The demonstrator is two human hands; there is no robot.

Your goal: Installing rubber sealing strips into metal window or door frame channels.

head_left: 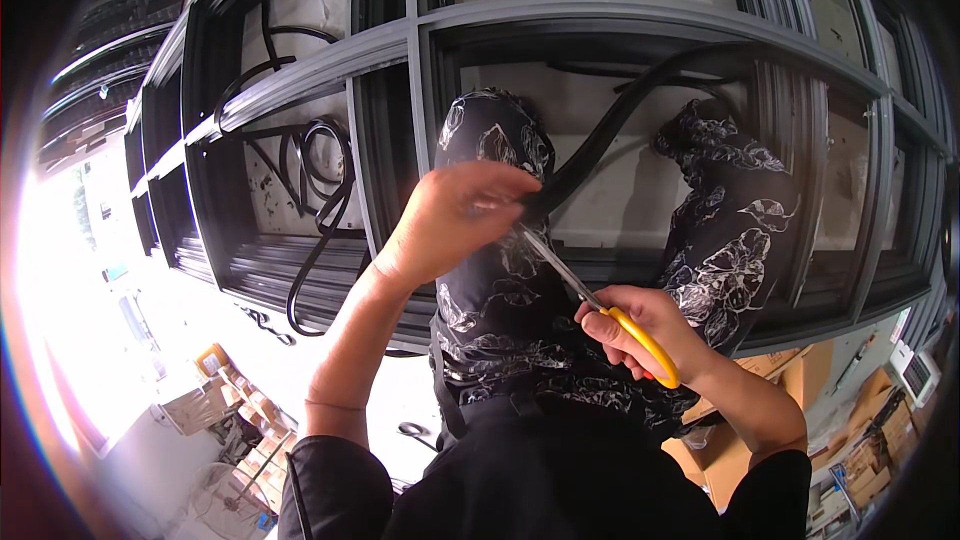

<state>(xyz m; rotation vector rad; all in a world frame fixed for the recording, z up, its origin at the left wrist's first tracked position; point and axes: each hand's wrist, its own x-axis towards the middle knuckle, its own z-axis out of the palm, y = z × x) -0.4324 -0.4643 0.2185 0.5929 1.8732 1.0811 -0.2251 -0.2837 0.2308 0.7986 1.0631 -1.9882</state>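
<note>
My left hand [455,212] is closed around the end of a black rubber strip [612,130], just above my left knee. From there the strip runs up and right to the frame's inner edge. In my right hand [645,328] is a pair of scissors [640,342] with yellow handles, its blades pointing up and left. The blade tips come close to the strip's end under my left fingers; whether they touch it I cannot tell. Dark grey metal frames [600,12] lie stacked beneath me, and my legs stand within one opening.
More black strip [330,155] lies in loops over the frame openings on the left. Cardboard boxes [805,380] stand behind at the lower right. At the lower left are more stacked boxes [262,470]. Dark lengths of profile [115,65] are piled at the far left.
</note>
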